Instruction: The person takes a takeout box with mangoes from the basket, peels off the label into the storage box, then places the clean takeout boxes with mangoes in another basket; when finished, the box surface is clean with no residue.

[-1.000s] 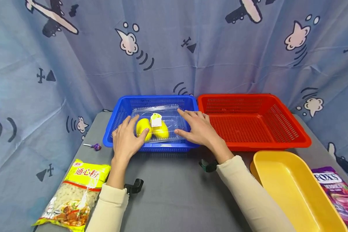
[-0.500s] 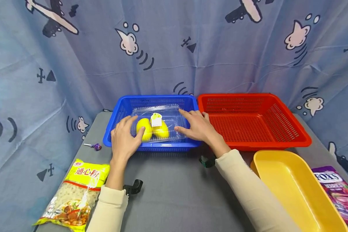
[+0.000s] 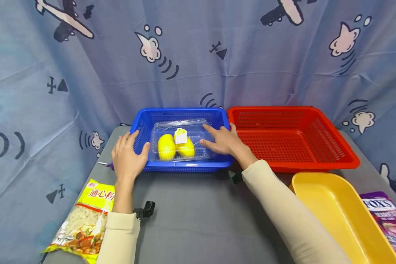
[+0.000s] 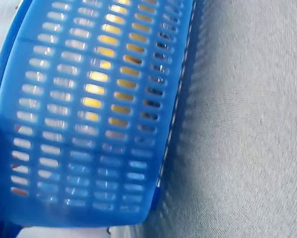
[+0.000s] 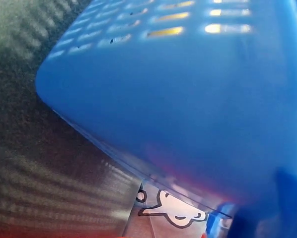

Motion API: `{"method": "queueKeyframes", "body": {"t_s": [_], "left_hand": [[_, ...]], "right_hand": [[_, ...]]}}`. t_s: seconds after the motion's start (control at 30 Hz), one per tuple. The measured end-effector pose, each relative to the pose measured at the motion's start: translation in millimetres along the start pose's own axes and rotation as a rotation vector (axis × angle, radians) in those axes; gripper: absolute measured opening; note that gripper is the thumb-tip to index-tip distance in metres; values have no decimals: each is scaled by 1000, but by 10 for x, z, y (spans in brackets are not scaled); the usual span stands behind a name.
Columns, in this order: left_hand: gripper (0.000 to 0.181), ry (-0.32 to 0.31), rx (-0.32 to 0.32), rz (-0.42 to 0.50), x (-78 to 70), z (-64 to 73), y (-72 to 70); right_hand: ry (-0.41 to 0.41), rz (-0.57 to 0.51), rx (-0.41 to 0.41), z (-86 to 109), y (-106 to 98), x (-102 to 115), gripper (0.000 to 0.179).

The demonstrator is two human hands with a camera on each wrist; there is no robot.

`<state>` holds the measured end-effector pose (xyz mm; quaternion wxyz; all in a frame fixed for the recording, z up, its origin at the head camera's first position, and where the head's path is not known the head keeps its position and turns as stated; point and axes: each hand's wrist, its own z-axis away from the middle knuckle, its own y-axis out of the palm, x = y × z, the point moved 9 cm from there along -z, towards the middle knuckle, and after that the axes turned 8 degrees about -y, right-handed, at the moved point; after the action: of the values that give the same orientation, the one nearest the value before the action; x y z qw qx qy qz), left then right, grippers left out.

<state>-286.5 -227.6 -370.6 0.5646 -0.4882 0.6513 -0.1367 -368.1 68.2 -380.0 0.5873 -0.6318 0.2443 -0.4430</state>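
A clear plastic clamshell box (image 3: pixel 198 146) with a white label lies inside the blue basket (image 3: pixel 188 165). Through its lid show two yellow mango-like fruits (image 3: pixel 166 147). My left hand (image 3: pixel 128 159), thumb spread from the fingers, is over the basket's left front corner, apart from the box. Above the right end of the box is my right hand (image 3: pixel 226 142), its fingers extended; whether they touch the plastic I cannot tell. Both wrist views show mostly the basket's outer wall (image 4: pixel 89 99), with neither hand visible.
A red basket (image 3: pixel 283 167) adjoins the blue one on the right. Nearer stand a yellow tub (image 3: pixel 336 209) and a purple FOX'S candy bag (image 3: pixel 384 220). At left lie a pasta bag (image 3: pixel 82 220) and a lollipop (image 3: pixel 107 164), partly hidden by my left hand.
My left hand has moved left, away from the clamshell box, and now covers part of the lollipop and pasta bag. The right hand stays near the box's right end. The view has shifted slightly.
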Motion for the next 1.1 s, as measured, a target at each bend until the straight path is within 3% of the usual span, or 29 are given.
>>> {"method": "queueKeyframes", "body": {"t_s": [0.1,0.43,0.67,0.9,1.1], "left_hand": [[58,-63,18,9,92,-11,17],[51,-125,-48,218,291,-30,9],[48,-132,-91,304,334,-26,27],[48,-146,-91,304,382,-6,-12],[50,-119,-68,311,449,-8,-25]], "right_hand": [[19,-18,22,1,14,-34,78],[-25,-77,-36,11,-34,-52,74],[-40,-247,-158,61,-103,-82,65],[-86,-498,-339,87,-240,-98,50],[-50,-607,-380,126,-276,-123,46]]}}
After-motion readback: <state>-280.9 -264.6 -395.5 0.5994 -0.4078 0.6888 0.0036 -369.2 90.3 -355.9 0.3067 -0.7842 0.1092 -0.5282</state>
